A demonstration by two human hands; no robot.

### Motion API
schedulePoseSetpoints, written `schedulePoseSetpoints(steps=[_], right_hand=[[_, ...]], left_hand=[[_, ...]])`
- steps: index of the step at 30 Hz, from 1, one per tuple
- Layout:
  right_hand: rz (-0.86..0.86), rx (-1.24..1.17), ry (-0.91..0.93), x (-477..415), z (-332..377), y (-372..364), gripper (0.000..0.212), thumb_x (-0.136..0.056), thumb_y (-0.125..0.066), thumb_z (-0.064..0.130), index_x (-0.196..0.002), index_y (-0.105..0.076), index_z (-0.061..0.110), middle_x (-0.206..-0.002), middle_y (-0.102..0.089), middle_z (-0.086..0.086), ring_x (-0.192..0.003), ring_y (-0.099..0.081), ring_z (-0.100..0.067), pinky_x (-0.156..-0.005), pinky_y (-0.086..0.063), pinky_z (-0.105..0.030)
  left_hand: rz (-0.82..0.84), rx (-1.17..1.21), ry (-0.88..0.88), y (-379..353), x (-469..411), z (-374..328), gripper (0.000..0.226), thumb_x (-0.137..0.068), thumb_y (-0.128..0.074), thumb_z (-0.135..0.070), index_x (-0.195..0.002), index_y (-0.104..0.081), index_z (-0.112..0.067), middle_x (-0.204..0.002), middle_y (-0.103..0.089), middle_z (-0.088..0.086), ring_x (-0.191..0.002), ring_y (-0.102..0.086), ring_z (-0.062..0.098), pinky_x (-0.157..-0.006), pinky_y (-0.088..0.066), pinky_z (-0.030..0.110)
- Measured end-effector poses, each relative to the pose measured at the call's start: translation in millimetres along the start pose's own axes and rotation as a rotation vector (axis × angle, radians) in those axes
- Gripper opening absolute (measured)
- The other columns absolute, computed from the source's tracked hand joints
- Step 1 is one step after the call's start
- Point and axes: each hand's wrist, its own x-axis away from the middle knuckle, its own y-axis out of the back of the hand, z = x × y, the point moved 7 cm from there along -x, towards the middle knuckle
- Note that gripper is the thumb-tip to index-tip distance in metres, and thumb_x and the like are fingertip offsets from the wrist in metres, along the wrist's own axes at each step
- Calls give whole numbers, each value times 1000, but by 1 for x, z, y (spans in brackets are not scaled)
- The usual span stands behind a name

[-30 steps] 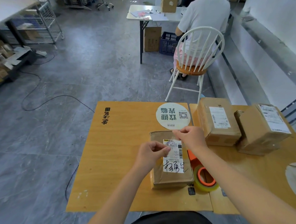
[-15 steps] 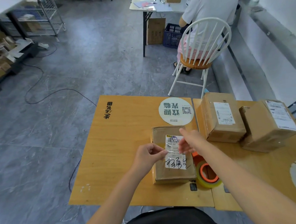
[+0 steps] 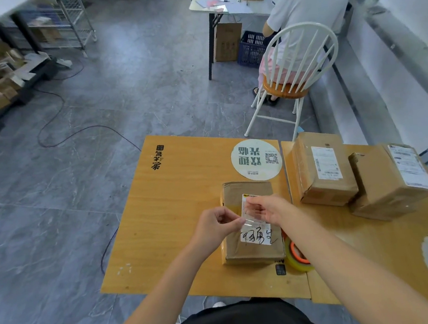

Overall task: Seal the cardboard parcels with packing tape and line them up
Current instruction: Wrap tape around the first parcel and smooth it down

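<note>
A flat cardboard parcel (image 3: 254, 250) with a white handwritten label lies on the wooden table (image 3: 176, 218) in front of me. Just above its label I hold a short strip of clear tape (image 3: 245, 215). My left hand (image 3: 216, 227) pinches the strip's left end and my right hand (image 3: 268, 209) pinches its right end. A roll of tape (image 3: 297, 258) with an orange core lies against the parcel's right side, partly behind my right forearm. Two taller parcels, one (image 3: 322, 169) and another (image 3: 391, 180), stand side by side on the right table.
A round white sticker (image 3: 256, 158) marks the table beyond the parcel. A white chair (image 3: 296, 74) with a seated person stands past the far edge. A cable runs across the grey floor at left. Cardboard scraps are piled at far left.
My hands have dropped closer to the parcel's label and moved nearer each other with the tape strip between them. The camera view has tilted slightly.
</note>
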Motion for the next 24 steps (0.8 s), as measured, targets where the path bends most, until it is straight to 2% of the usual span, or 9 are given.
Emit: schedulePoseSetpoints(steps=[3, 5, 7, 10, 14, 16, 18, 20, 24], right_hand=[[46, -45, 20, -3, -2, -6, 10, -93, -65, 5, -88, -65, -4, -71, -68, -12, -70, -65, -19, -49, -56, -23], [78, -112, 44, -7, -2, -8, 13, -95, -63, 10, -86, -65, 1, -72, -71, -11, -77, -65, -20, -59, -58, -24], [71, -161, 87, -8, 3, -5, 14, -93, -65, 15, -86, -66, 4, -78, -69, -9, -77, -62, -18, -67, -55, -26], [0, 13, 181, -10, 15, 2, 17, -89, -71, 24, -84, -72, 8, -75, -66, -2, -64, -57, -12, -55, -46, -21], [-8, -6, 250, -15, 19, 6, 23, -85, -76, 18, -96, -73, -2, -87, -72, -10, -67, -61, -13, -63, -52, -22], [-9, 66, 297, -13, 21, 2, 17, -82, -78, 17, -91, -75, 3, -86, -72, -9, -67, -63, -13, -69, -56, -25], [-14, 176, 399, -5, 31, -7, 9, -81, -79, 13, -87, -75, 9, -88, -74, -6, -72, -65, -15, -77, -58, -29], [-14, 251, 525, 2, 46, -16, 10, -82, -79, 10, -92, -75, 11, -95, -75, -3, -81, -68, -15, -81, -58, -28], [3, 353, 679, 10, 69, -32, 16, -85, -76, 17, -100, -76, 12, -99, -75, 2, -95, -68, -8, -79, -54, -14]], left_hand=[[3, 11, -2, -1, -1, -3, 14, -83, -79, -15, -84, -72, -3, -75, -74, 8, -69, -65, 10, -69, -53, 21], [5, 24, -13, 0, -2, -6, 13, -83, -79, -14, -83, -71, -3, -77, -74, 11, -71, -66, 13, -70, -53, 22], [12, 42, -18, 2, -1, -8, 12, -83, -79, -13, -81, -71, -4, -77, -74, 11, -72, -67, 14, -71, -54, 22], [16, 52, -24, 4, 0, -11, 11, -83, -79, -14, -79, -71, -7, -81, -75, 15, -74, -66, 16, -76, -55, 28], [-20, 51, 1, 11, 0, -4, 16, -83, -79, -14, -84, -71, 0, -81, -74, 15, -71, -65, 13, -73, -53, 26], [-26, 58, 24, 13, -1, 2, 15, -83, -79, -15, -85, -72, -2, -77, -74, 10, -72, -65, 13, -74, -54, 28], [-40, 86, 57, 14, 0, 9, 13, -84, -78, -16, -83, -72, -5, -76, -74, 5, -73, -66, 13, -79, -56, 30], [-75, 141, 99, 17, 1, 17, 12, -85, -77, -17, -83, -72, -7, -79, -75, 7, -74, -68, 12, -79, -58, 28], [-170, 276, 173, 23, 2, 34, 16, -86, -76, -17, -90, -72, -2, -79, -74, 8, -72, -68, 10, -70, -56, 19]])
